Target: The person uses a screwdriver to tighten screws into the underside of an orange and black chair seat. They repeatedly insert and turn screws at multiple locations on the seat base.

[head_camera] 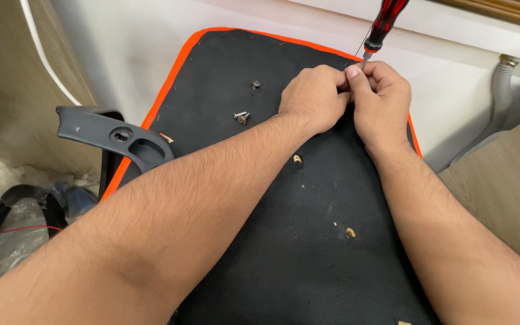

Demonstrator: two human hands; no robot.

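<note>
I see a matt black woven cloth panel (284, 241) with orange fabric piping, shiny metal screws (241, 115), a glossy red-and-black plastic screwdriver handle (386, 21), and a dull plastic armrest (115, 137).

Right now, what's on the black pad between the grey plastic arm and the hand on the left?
In the head view, two loose screws lie on the black pad between the grey plastic arm and the left hand.

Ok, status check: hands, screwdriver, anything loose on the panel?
Left hand and right hand together, pinching at the screwdriver tip. Screwdriver upright on the black panel. Loose screws lying left of the hands.
</note>
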